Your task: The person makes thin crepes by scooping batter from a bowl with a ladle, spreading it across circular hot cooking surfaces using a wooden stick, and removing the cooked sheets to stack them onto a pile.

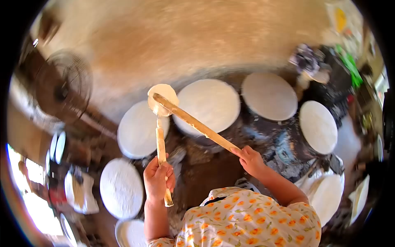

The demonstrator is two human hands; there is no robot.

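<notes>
My left hand [159,179] is closed around the wooden handle of a ladle [161,142]. The ladle's round bowl is coated in pale batter and is raised over the round white surfaces. In my right hand [249,160] is a long flat wooden stick [197,126], gripped near its lower end. Its far tip lies across the ladle bowl, and pale paste clings there. Beneath the bowl is a white round pan or cloth top [140,133]; a larger white round [210,105] lies to its right.
More white rounds stand about: a greyish one [269,96], one at right [318,127] and a rough-topped one at left [121,189]. A standing fan [68,80] is at far left. A plain wall [185,37] closes off the back. Dark sooty clutter [329,82] sits at right.
</notes>
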